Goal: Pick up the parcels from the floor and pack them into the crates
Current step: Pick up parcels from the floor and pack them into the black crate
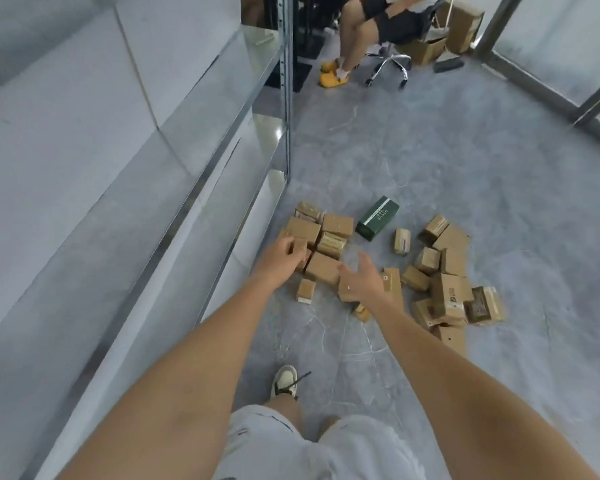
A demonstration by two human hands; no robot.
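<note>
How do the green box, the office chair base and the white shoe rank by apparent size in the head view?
1. Office chair base, though farthest away.
2. Green box.
3. White shoe, partly hidden by the knee, so unsure.

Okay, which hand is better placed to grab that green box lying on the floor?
Probably the right hand. It hangs open nearer the green box, with bare floor between them. The left hand is over the brown parcel cluster by the shelving, farther from the green box.

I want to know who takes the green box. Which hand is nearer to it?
Right. The right hand hangs below the green box, slightly left of it; the left hand is farther left, over the brown parcels.
</note>
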